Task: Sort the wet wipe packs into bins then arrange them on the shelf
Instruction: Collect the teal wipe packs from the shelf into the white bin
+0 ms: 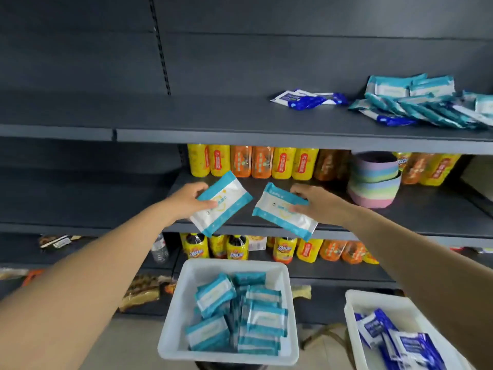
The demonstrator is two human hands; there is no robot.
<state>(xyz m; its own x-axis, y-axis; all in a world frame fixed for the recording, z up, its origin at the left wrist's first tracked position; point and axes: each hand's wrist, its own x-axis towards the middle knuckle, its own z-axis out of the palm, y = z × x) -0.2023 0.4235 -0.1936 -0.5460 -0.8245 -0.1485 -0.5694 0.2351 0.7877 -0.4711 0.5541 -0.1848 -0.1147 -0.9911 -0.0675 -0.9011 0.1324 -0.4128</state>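
Teal wipe packs point(220, 202) point(285, 211), one pinched in each hand's fingers point(200, 188) point(298, 194), hang before drink bottles point(253, 162) and stacked bowls point(373, 180).

Teal-and-white wipe packs point(234, 313); blue-and-white packs point(397, 340); white bins point(186, 295); pastel-striped baskets point(373, 180)

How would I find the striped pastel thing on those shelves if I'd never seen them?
Start at the middle shelf, the one with the row of yellow and orange bottles at the back. At its right end stand the stacked pastel baskets: soft and round, banded pink, green, blue and purple, unlike the bottles around them.
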